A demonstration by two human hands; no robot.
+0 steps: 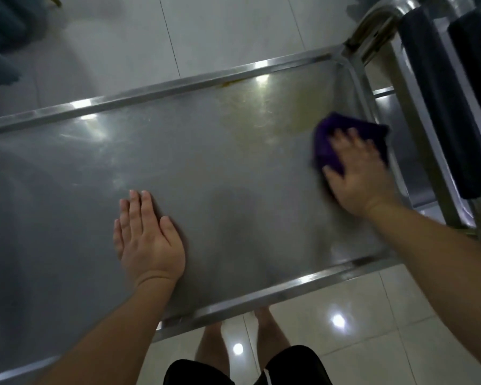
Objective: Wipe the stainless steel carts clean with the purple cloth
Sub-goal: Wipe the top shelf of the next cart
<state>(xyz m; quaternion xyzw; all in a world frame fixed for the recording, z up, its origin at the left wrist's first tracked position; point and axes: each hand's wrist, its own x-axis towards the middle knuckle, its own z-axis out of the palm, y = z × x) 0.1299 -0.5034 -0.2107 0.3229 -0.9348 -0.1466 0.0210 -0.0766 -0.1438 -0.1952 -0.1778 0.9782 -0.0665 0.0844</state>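
Observation:
A stainless steel cart [178, 87] fills most of the view, its flat top tray lying below me with a raised rim all round. My right hand [357, 173] presses the purple cloth [326, 145] flat onto the tray near its right end, fingers spread over it. The cloth sticks out past my fingertips and looks blurred. A yellowish smear [283, 118] marks the tray just left of the cloth. My left hand [147, 237] rests palm down on the bare steel at the middle of the tray, holding nothing.
The cart's tubular handle [383, 20] rises at the right end, with two dark padded bars [439, 101] beside it. Glossy white floor tiles [345, 315] surround the cart. My bare legs and feet [233, 334] stand at the near rim.

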